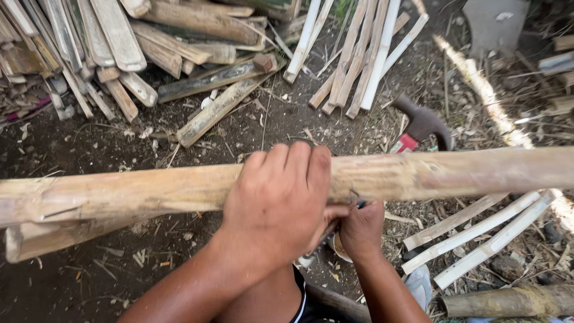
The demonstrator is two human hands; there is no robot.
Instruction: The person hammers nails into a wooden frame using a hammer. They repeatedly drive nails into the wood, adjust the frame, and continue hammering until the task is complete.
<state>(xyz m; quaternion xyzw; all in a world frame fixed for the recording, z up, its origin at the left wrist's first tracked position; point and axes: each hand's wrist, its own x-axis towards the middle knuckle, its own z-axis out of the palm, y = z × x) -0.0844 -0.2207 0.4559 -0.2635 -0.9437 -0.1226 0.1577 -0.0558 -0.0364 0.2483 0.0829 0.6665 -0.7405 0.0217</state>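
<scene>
Left hand (pixel 278 206) fingers curled over bamboo pole (pixel 149 191), steadying. Right hand (pixel 360 230) pinches small dark tool beneath, blade hidden. Likely marking step; next calls for firm pole.

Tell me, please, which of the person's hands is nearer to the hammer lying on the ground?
Right. The right hand sits under the bamboo pole, just below the hammer; the left hand grips the pole farther left.

We see the bamboo pole (pixel 149 194) lying across the ground (pixel 72 149) from left to right. Beyond it on the left lies a heap of split slats (pixel 107 48); a bundle of thin strips (pixel 365 54) lies beyond it to the right, with a hammer (pixel 421 125) nearer the pole. Three strips (pixel 478 236) lie on the near right side.
</scene>
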